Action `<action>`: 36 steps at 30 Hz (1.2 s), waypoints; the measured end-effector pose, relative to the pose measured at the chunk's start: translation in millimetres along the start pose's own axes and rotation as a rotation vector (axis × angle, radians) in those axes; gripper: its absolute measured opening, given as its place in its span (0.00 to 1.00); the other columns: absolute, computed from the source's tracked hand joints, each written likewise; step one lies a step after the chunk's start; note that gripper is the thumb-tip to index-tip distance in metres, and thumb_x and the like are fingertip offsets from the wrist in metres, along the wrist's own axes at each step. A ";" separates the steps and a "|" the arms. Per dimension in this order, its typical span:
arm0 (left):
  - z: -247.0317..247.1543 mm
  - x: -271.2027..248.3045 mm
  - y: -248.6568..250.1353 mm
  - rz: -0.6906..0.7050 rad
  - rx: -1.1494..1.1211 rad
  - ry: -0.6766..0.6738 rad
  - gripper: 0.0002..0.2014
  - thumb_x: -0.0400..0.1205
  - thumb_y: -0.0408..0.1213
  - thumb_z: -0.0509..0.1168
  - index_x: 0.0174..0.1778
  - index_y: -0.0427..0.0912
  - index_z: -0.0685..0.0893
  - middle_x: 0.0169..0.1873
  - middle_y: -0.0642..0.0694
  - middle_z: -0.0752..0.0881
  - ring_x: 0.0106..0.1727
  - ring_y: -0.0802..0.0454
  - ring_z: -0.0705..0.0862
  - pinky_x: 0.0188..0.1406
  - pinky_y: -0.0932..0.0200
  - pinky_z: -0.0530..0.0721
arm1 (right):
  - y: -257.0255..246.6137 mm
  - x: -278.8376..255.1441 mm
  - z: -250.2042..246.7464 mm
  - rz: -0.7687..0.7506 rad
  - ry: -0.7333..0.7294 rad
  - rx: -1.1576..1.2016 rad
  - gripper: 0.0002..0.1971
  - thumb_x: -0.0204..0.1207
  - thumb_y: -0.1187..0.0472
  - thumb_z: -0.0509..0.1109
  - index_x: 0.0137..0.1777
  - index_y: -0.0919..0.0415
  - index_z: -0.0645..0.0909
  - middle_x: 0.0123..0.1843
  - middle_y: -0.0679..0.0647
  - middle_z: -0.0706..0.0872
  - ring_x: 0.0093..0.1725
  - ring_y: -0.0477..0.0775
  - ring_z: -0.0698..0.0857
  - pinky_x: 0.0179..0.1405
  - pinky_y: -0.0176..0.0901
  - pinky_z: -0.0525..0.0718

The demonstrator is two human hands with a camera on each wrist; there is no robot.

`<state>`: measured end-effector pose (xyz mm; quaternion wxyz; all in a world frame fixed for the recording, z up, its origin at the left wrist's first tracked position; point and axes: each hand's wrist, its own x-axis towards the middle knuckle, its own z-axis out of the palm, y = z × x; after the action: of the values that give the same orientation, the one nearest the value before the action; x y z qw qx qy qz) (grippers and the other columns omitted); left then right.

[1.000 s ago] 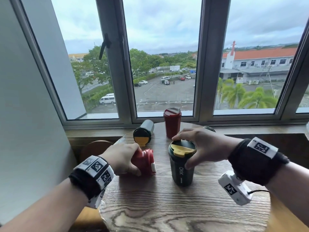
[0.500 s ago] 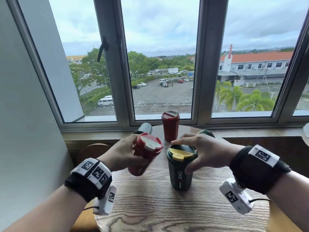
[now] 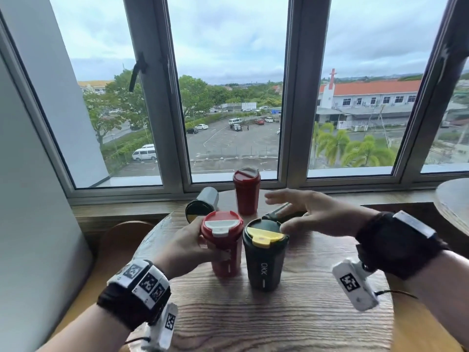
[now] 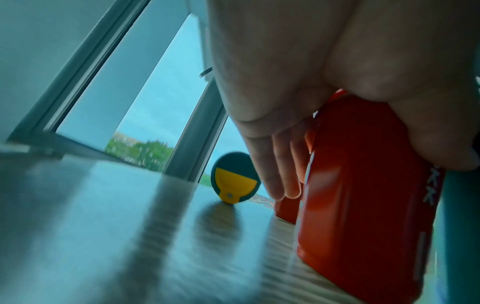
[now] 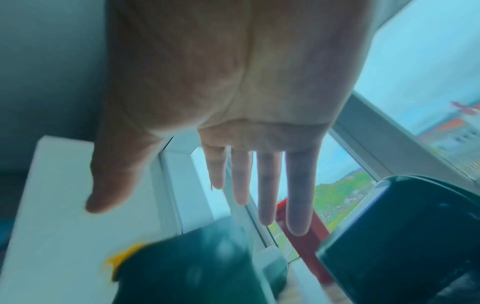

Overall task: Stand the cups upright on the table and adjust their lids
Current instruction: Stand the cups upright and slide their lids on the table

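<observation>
Nearest you, on the round wooden table (image 3: 279, 323), your left hand (image 3: 185, 247) grips the red cup with the white flap (image 3: 223, 243) around its side — thumb on the near face, fingers curled round the far one. That cup is upright, lid on top, and its base looks to be at the tabletop, though motion blur in the left wrist view keeps me from telling whether it is fully set down. Just beside it, to its right, stands the dark green cup (image 3: 264, 255), upright, its yellow flap (image 3: 264, 236) facing you; the 2 cups are almost touching.

Your right hand (image 3: 312, 214) hangs just above and behind the green cup's lid, fingers spread and straight, holding nothing — the right wrist view shows the whole palm flat and free. Whether your thumb brushes the lid rim, I cannot tell.

Under that hand lies another dark cup (image 3: 284, 213), on its side, mostly hidden by your fingers. Further left, a green cup on its side (image 3: 201, 204) points its yellow-and-dark lid toward you. Farthest back, near the window frame (image 3: 294, 97), a second red cup (image 3: 246, 190) stands upright with its lid on.
</observation>
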<state>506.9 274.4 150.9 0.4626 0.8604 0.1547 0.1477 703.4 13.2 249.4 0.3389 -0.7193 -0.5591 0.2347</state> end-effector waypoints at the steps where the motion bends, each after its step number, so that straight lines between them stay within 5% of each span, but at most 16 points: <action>1: -1.1 0.6 -0.1 0.001 0.001 -0.012 0.44 0.58 0.45 0.89 0.72 0.55 0.81 0.58 0.50 0.93 0.60 0.49 0.90 0.63 0.43 0.90 | 4.9 2.4 -13.9 0.029 0.046 0.086 0.35 0.68 0.46 0.80 0.78 0.41 0.77 0.71 0.40 0.86 0.67 0.45 0.88 0.57 0.43 0.89; 5: -1.7 1.5 2.3 0.022 0.017 -0.026 0.43 0.60 0.46 0.89 0.72 0.56 0.81 0.58 0.51 0.93 0.58 0.49 0.91 0.59 0.49 0.91 | 36.2 19.2 -59.3 0.186 0.168 -0.070 0.24 0.67 0.52 0.77 0.66 0.42 0.82 0.70 0.51 0.88 0.63 0.51 0.89 0.59 0.49 0.89; 10: -1.1 1.8 8.4 0.036 0.051 -0.026 0.39 0.65 0.40 0.88 0.72 0.55 0.81 0.56 0.55 0.93 0.55 0.56 0.90 0.53 0.60 0.89 | 74.9 52.2 -64.6 0.306 0.008 -0.704 0.53 0.61 0.50 0.86 0.86 0.46 0.66 0.84 0.45 0.73 0.80 0.50 0.74 0.80 0.44 0.71; 14: -2.1 1.2 9.3 0.024 0.092 -0.020 0.41 0.64 0.45 0.88 0.73 0.55 0.80 0.59 0.56 0.92 0.60 0.56 0.89 0.64 0.52 0.87 | 94.6 76.7 -55.4 0.283 -0.145 -0.980 0.56 0.62 0.48 0.86 0.89 0.46 0.60 0.87 0.45 0.68 0.80 0.54 0.71 0.81 0.50 0.72; 16: -2.2 0.7 10.3 0.016 0.117 -0.010 0.40 0.64 0.44 0.89 0.73 0.56 0.81 0.58 0.57 0.91 0.60 0.57 0.89 0.65 0.55 0.86 | 99.9 81.4 -51.6 0.250 -0.166 -1.009 0.52 0.61 0.50 0.86 0.86 0.46 0.65 0.82 0.46 0.75 0.76 0.53 0.75 0.77 0.48 0.75; 20: -2.2 -1.5 17.3 0.004 0.156 0.019 0.36 0.66 0.36 0.88 0.69 0.54 0.82 0.55 0.66 0.90 0.54 0.68 0.88 0.50 0.79 0.80 | 95.7 80.3 -55.2 0.216 -0.144 -0.973 0.43 0.57 0.50 0.86 0.75 0.46 0.75 0.66 0.45 0.83 0.65 0.52 0.84 0.62 0.45 0.82; 26: -1.4 -3.4 20.0 -0.028 0.180 0.021 0.34 0.68 0.35 0.87 0.68 0.52 0.82 0.51 0.54 0.91 0.49 0.74 0.86 0.47 0.80 0.79 | 57.2 75.2 -63.1 0.064 -0.034 -0.680 0.48 0.53 0.44 0.84 0.77 0.41 0.73 0.65 0.43 0.83 0.64 0.49 0.83 0.64 0.49 0.85; 36: 1.1 -5.8 18.1 -0.047 0.166 0.035 0.36 0.67 0.39 0.87 0.69 0.57 0.81 0.51 0.56 0.92 0.49 0.65 0.88 0.46 0.73 0.82 | 28.8 91.2 -23.1 -0.162 -0.101 -0.764 0.47 0.60 0.44 0.87 0.82 0.45 0.74 0.73 0.45 0.82 0.69 0.50 0.82 0.70 0.55 0.84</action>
<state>504.4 261.7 164.9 0.3904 0.8892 0.1944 0.1386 762.7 91.7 246.8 0.0363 -0.7348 -0.6771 0.0175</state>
